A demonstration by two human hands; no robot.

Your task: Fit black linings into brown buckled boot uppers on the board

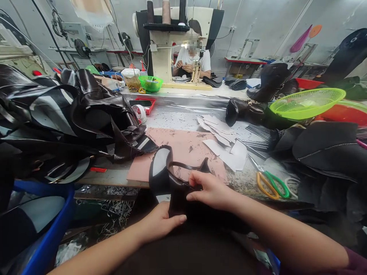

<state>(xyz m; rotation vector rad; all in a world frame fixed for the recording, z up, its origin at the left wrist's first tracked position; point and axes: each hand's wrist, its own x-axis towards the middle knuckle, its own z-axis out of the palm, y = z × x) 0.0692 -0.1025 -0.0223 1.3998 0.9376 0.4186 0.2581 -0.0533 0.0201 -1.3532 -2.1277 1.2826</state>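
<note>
I'm gripping the leather piece [178, 191] low with my left hand [160, 219] and pinching its side with my right hand [208, 189], by the near edge of the pink board [187, 139]; pulling unevenly, I'd risk creasing its thin strap [185, 166].

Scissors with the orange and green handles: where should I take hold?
Probably take the scissors by the handle loops, right hand coming from the near side and above, once it releases the dark piece: the loops face the wearer, while the blades point away toward the white pieces.
</note>
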